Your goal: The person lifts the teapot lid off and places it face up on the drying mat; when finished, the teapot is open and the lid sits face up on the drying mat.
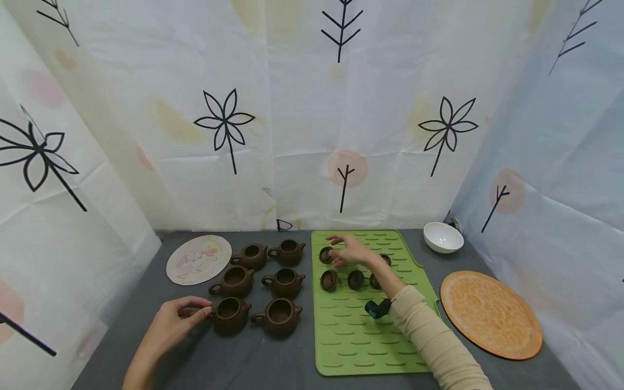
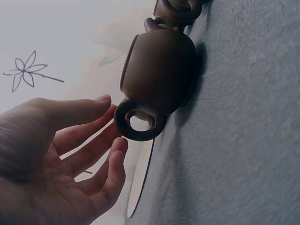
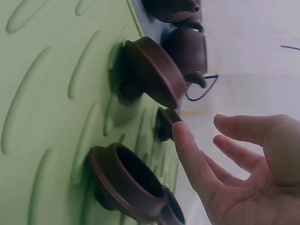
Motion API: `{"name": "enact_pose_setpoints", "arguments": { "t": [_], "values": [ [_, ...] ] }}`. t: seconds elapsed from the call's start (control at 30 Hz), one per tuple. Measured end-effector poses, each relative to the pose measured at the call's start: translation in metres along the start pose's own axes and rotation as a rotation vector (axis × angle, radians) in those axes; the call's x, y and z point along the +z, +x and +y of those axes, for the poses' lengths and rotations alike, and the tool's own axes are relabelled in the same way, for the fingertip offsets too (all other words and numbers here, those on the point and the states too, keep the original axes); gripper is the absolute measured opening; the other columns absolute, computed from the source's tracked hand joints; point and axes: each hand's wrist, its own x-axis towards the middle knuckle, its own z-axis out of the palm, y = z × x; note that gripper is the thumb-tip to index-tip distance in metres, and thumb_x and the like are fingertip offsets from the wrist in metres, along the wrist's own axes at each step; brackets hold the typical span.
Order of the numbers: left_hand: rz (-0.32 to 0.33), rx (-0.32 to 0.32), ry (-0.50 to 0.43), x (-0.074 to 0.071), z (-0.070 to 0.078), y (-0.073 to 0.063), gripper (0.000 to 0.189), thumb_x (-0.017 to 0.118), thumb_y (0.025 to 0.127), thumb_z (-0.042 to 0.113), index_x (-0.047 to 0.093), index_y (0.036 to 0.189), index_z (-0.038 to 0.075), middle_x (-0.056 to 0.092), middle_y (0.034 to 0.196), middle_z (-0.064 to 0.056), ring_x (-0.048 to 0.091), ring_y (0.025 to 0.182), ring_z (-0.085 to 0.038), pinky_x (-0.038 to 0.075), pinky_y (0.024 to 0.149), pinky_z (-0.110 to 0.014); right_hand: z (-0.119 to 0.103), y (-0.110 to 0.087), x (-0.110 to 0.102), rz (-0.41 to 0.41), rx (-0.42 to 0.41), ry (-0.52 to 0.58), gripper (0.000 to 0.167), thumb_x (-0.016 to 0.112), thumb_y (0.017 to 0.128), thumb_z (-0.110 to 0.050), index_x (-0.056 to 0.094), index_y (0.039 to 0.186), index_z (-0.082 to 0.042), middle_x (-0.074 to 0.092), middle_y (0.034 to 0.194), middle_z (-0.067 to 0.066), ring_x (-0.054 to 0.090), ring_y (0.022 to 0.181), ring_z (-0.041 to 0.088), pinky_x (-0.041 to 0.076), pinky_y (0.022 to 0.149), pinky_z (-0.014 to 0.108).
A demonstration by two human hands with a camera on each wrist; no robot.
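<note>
In the head view my left hand [image 1: 168, 326] is at the handle of the front-left brown teapot [image 1: 231, 326], which has no lid. The left wrist view shows the thumb and fingertips right at the outer edge of the handle [image 2: 123, 125], fingers not wrapped round it. My right hand [image 1: 355, 252] reaches over the back of the green mat [image 1: 346, 336], its fingers spread beside a small brown lid [image 1: 324, 255]. In the right wrist view a fingertip overlaps a far lid [image 3: 164, 124], and nothing is between thumb and fingers. Other lids [image 3: 157, 70] lie upside down on their knobs.
Several more lidless teapots [image 1: 284, 290] stand in two columns left of the mat. A round picture mat [image 1: 199, 260] lies at the back left. To the right are a white bowl [image 1: 443, 238] and an orange round mat [image 1: 489, 314]. Patterned curtains [image 1: 302, 108] enclose the grey table.
</note>
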Motion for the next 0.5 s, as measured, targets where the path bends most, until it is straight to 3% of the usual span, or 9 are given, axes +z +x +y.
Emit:
{"name": "enact_pose_setpoints", "arguments": {
  "t": [0.33,0.5],
  "values": [
    [-0.006,0.077,0.08,-0.02,0.0,0.0,0.026,0.078,0.102,0.031,0.082,0.116,0.01,0.083,0.113,-0.007,0.078,0.099,-0.022,0.057,0.071,-0.026,-0.009,-0.036,-0.019,0.066,-0.116,-0.015,0.057,0.057,0.111,-0.006,0.039,0.164,0.003,0.036,0.165,0.038,0.07,0.12,0.056,0.061,0.102,0.059],
    [0.089,0.165,0.128,-0.035,0.001,0.001,0.034,0.076,0.103,0.039,0.08,0.123,0.012,0.083,0.116,-0.009,0.077,0.096,-0.015,0.057,0.07,-0.025,-0.023,-0.063,-0.033,0.132,-0.157,-0.093,0.055,0.058,0.111,-0.006,0.041,0.163,0.002,0.041,0.162,0.037,0.078,0.11,0.045,0.066,0.095,0.046]
  ]
}}
